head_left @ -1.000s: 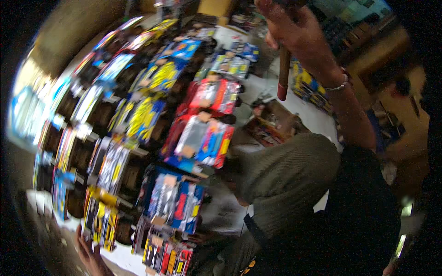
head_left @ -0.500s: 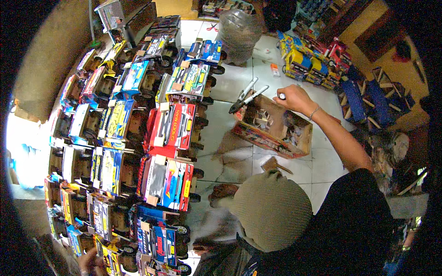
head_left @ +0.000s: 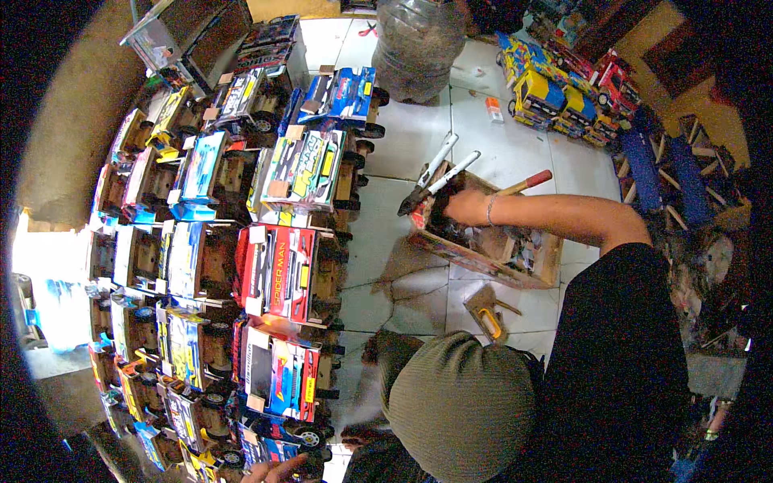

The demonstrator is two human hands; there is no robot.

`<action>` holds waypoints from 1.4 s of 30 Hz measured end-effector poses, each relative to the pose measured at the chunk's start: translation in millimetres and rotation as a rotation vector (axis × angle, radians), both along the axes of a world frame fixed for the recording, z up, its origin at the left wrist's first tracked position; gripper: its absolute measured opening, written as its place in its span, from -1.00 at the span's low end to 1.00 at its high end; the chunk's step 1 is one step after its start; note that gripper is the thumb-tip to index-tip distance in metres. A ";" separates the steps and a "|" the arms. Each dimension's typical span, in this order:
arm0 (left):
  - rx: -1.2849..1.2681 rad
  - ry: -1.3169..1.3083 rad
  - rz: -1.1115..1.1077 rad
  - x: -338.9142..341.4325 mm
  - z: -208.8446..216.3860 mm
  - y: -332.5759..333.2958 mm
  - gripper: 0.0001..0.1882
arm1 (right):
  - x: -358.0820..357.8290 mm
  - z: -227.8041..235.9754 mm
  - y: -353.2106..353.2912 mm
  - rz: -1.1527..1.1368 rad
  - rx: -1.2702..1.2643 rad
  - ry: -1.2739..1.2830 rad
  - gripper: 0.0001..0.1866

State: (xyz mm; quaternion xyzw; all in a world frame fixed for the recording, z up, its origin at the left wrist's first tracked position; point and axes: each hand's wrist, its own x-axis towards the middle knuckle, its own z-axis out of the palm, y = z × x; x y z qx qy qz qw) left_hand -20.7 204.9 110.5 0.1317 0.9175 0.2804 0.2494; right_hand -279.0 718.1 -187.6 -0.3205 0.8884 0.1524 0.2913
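Observation:
My left hand [head_left: 278,470] shows only in part at the lower edge, with fingers stretched out beside a blue toy truck [head_left: 270,443]; nothing shows in them. Rows of wooden toy trucks with bright printed panels stand on the left, among them a red one [head_left: 278,272] and a white and green one [head_left: 303,169]. My right hand is out of view. In front of me a co-worker in a knitted cap [head_left: 463,410] reaches an arm [head_left: 555,216] into a wooden box [head_left: 483,262]; the fingers are hidden inside it.
White-handled cutters [head_left: 439,175] and a red-handled tool [head_left: 527,183] stick out of the box. A yellow-handled tool [head_left: 488,322] lies on the tiled floor. Beyond are a large clear plastic container [head_left: 419,52], yellow and blue toy trucks [head_left: 538,97] and blue wooden frames [head_left: 656,173].
My left hand has moved right along the near trucks. The co-worker's hand, raised before over the box with a white-ended thing, is now down inside it. The whole view has shifted slightly.

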 end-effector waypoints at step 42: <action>1.222 0.312 0.466 35.5 84.3 -120.8 -0.65 | 158.0 408.8 -441.4 0.908 -1.501 0.177 -0.89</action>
